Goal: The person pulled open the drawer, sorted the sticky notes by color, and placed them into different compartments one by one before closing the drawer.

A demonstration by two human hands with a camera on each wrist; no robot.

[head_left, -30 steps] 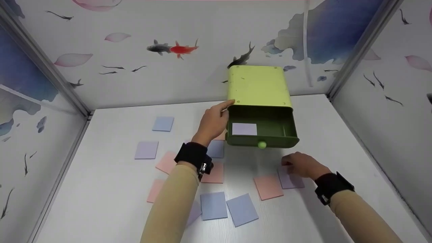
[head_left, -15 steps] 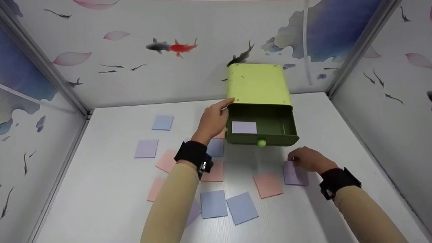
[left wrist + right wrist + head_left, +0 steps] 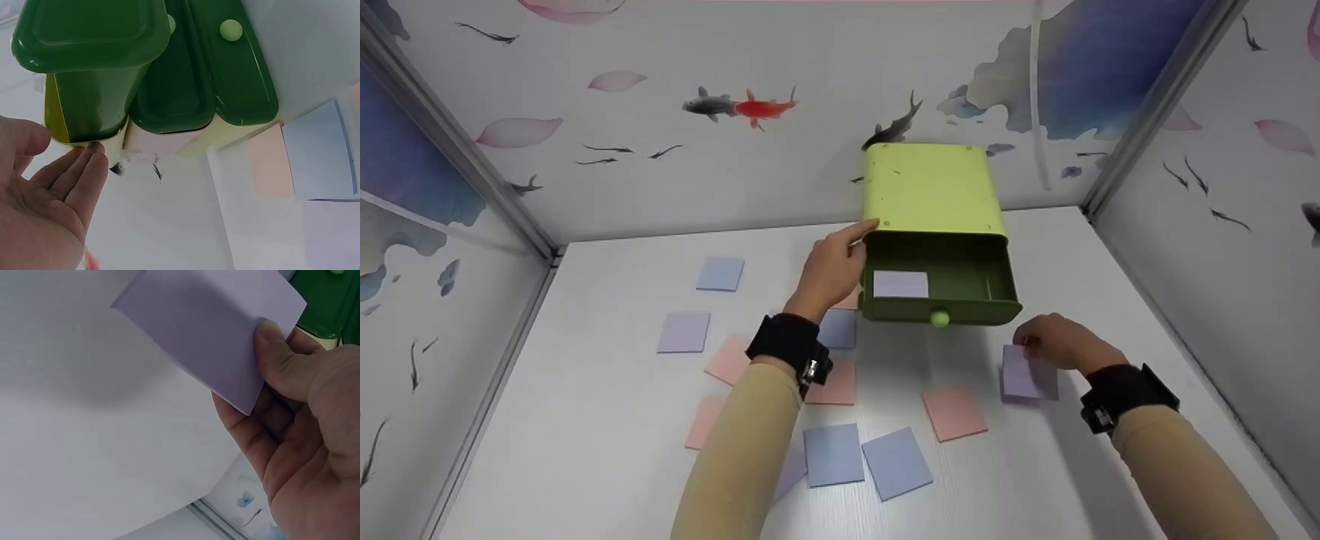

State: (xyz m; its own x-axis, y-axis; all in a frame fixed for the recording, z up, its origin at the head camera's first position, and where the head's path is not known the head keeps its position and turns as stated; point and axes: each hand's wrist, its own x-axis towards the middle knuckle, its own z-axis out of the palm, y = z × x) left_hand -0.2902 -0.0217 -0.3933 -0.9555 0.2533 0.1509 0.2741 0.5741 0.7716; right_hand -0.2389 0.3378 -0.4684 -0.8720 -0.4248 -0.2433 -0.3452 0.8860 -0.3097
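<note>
A lime-yellow desktop drawer unit [image 3: 931, 187] stands at the back with its dark green top drawer [image 3: 994, 313] pulled out. Inside this drawer lies a pale purple sticky note pad [image 3: 900, 284]. My left hand [image 3: 832, 268] touches the unit's upper left front edge; in the left wrist view its fingers lie nearly straight along the casing [image 3: 55, 112]. Out to the right of the drawer, my right hand [image 3: 1066, 341] pinches another purple sticky note pad [image 3: 1027, 376] by its upper edge. The thumb lies across that pad in the right wrist view, and a shadow falls below it.
Several pink, blue and purple pads lie flat on the white table [image 3: 607, 420], including a pink pad [image 3: 955, 414] and a blue pad [image 3: 897, 463] near the front. Two lower drawers [image 3: 233, 79] are pushed in. Printed walls [image 3: 810, 180] enclose the table.
My right hand has moved right and a little farther back with the purple pad, lifting it away from beside the pink one. My left hand keeps its place on the unit.
</note>
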